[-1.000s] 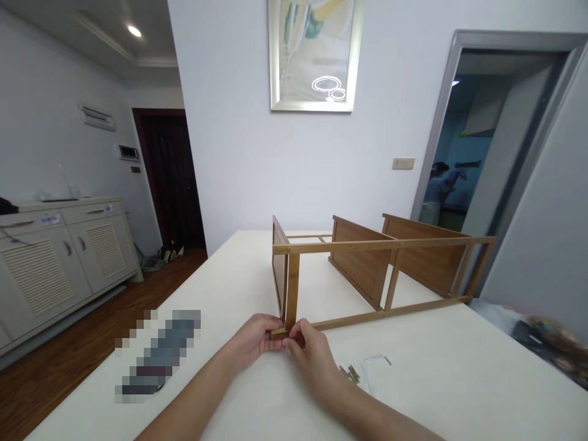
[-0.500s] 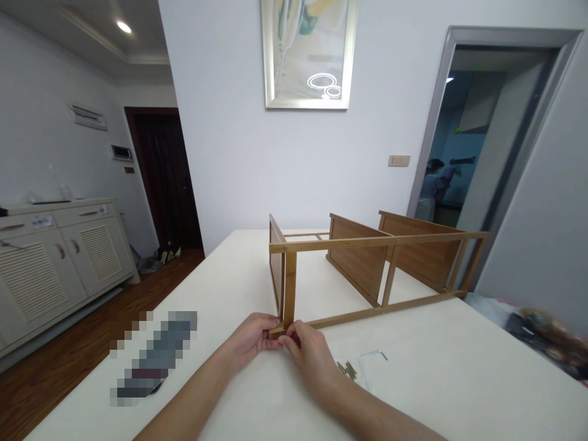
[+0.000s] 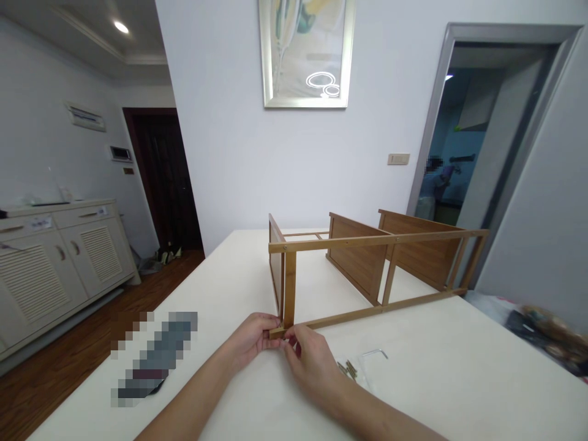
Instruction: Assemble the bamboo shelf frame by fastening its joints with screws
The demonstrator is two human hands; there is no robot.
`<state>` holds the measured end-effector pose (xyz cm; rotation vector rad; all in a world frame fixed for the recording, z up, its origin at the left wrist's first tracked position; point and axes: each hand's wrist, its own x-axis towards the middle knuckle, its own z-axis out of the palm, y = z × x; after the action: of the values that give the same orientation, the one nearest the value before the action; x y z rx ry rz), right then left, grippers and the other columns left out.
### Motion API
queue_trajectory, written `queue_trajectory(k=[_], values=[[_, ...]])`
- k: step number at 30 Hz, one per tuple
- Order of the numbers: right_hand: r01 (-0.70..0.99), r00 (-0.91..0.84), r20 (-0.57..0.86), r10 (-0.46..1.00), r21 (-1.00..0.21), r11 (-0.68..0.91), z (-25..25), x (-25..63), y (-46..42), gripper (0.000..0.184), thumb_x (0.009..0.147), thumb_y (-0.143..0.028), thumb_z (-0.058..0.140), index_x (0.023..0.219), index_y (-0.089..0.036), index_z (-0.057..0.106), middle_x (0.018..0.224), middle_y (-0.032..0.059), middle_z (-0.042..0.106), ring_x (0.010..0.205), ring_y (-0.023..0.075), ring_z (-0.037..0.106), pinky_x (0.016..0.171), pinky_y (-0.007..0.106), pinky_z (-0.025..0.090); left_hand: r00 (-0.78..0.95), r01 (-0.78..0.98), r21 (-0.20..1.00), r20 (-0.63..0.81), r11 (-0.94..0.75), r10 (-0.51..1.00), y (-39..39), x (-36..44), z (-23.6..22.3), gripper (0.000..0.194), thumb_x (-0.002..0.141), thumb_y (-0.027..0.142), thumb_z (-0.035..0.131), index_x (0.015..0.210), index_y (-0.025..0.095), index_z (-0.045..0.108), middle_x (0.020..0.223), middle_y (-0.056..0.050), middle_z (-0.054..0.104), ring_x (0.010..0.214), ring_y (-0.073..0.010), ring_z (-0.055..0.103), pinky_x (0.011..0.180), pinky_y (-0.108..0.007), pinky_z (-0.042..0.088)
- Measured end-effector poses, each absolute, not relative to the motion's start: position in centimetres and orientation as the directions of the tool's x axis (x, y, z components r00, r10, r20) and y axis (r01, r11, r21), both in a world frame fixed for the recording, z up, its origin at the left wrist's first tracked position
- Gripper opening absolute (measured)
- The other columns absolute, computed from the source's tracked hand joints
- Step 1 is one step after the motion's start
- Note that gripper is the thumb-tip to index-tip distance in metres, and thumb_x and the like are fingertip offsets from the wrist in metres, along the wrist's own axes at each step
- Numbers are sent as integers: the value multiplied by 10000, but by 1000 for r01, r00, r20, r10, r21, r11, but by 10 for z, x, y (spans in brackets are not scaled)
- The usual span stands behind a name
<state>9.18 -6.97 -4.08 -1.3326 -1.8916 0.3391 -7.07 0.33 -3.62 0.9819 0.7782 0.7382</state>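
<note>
A brown wooden shelf rack (image 3: 342, 242) lies on its side on the white table (image 3: 427, 367), its three panels standing upright. At its near left corner, my left hand (image 3: 257, 337) is closed around the end of the lower rail. My right hand (image 3: 309, 355) sits just right of it, thumb and fingertips pinched against the same corner. Whatever is between those fingertips is too small to make out. To the right of my right hand lie several brass-coloured bolts (image 3: 350, 369) on a clear plastic bag (image 3: 365, 376), and an L-shaped hex key (image 3: 376, 353).
A pixelated dark object (image 3: 158, 355) lies on the table at left. A white cabinet (image 3: 64, 245) stands beyond the table's left edge. Bagged items (image 3: 546, 343) lie at the right edge. Through the doorway, a person (image 3: 432, 184) is visible.
My right hand's fingertips have shifted very slightly at the rail corner. My left hand keeps its grip, and the rack has not moved.
</note>
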Motion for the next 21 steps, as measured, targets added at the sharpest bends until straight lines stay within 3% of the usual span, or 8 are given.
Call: queue_trajectory(k=[8,21], values=[[714,-132,457,880,-572,404,-46,91,-66,120,867,-177,518,899,-180,634,754,21,680,641,141,605,612,237,402,515,-198,905,-231,377,825,3,-71,-36,94,757,148,676,747,55,671,837,-153,722,738,-176,704,666,-224,592],[708,-76,392,917,-626,326,-42,90,-67,105,872,-171,521,813,-192,605,754,21,688,654,149,615,606,228,381,519,-199,905,-227,375,824,3,-70,-36,165,782,162,676,874,29,707,890,-149,733,765,-155,699,681,-201,584]])
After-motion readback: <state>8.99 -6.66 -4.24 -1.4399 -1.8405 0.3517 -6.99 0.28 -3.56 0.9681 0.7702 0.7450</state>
